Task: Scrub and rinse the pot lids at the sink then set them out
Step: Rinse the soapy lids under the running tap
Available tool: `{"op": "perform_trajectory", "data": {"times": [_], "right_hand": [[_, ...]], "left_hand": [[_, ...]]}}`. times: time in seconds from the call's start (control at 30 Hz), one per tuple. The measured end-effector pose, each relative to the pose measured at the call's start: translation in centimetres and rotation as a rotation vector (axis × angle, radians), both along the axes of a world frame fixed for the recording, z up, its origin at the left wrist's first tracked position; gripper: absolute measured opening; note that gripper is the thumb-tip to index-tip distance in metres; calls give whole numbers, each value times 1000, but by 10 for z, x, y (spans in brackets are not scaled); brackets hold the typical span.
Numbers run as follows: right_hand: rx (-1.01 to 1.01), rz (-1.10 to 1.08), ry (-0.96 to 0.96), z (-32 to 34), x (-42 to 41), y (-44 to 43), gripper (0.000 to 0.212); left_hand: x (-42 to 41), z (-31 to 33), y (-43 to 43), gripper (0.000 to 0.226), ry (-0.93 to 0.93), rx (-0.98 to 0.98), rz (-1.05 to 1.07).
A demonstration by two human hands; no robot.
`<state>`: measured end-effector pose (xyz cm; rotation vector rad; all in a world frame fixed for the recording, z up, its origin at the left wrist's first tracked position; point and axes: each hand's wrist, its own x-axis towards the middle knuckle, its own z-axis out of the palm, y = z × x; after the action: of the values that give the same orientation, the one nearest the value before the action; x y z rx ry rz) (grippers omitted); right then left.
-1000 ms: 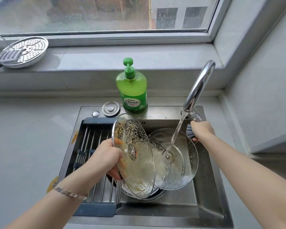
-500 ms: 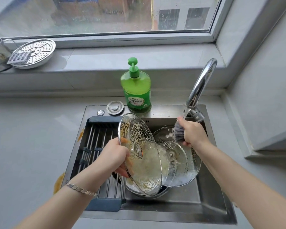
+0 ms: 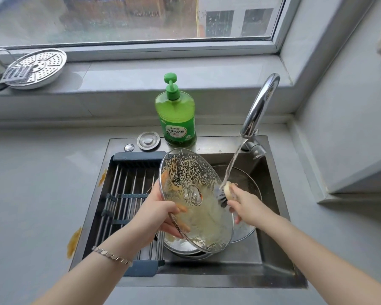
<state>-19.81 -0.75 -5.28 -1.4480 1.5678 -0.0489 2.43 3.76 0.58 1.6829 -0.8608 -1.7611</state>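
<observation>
The soapy glass lid [image 3: 194, 199] stands tilted over the sink [image 3: 207, 280], its rim gripped by the curled fingers of the left hand [image 3: 161, 212]. The right hand [image 3: 246, 208] is closed around a brush [image 3: 222, 195], with the bristles at the lid's edge under water from the faucet [image 3: 260, 106]. For good scrubbing, it is probably best to hold the rim firm and brush in circles outward.

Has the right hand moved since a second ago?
Yes. The right hand has come away from the faucet base, toward the person and leftward, bringing the brush to the held glass lid.
</observation>
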Motion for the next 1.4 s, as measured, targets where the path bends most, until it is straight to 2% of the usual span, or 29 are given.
{"op": "perform_trajectory", "data": {"times": [0.07,0.1,0.23,0.3,0.37,0.43,0.57,0.73,0.83,0.9,1.03,1.1,1.17,1.27,1.4], "right_hand": [[-179,83,242,-3,-1,6,47],[-255,87,240,-2,2,14,43],[-415,189,-201,9,38,40,34],[-413,105,-191,12,38,20,33],[-347,13,-29,11,21,1,34],[-289,20,65,6,10,10,36],[-294,124,-152,5,25,40,40],[-261,25,-119,14,18,27,39],[-303,71,-348,31,41,40,38],[-343,23,-393,36,49,25,42],[-424,-115,-202,25,31,-24,39],[-393,-188,-61,13,11,-34,38],[-338,-262,-10,5,1,-35,45],[-422,-266,-99,13,16,-37,44],[-481,-97,-385,38,45,-13,47]], "left_hand": [[-1,-2,3,89,47,-31,9],[-2,-2,5,90,69,-50,10],[-9,-6,7,82,80,-99,-34],[-12,-5,10,80,125,-92,-41],[-11,-3,11,86,156,-82,-40],[-10,1,10,90,148,-94,-30],[-10,3,3,87,97,-135,-32],[-8,2,2,87,114,-115,-39],[-11,-1,4,85,91,-93,-109],[-14,-1,5,76,100,-76,-176],[-17,7,4,80,149,-52,-244],[-17,12,2,86,175,-68,-226],[-19,13,-1,88,176,-93,-223],[-28,11,-5,87,156,-126,-252],[-29,8,-15,80,156,-144,-200]]}}
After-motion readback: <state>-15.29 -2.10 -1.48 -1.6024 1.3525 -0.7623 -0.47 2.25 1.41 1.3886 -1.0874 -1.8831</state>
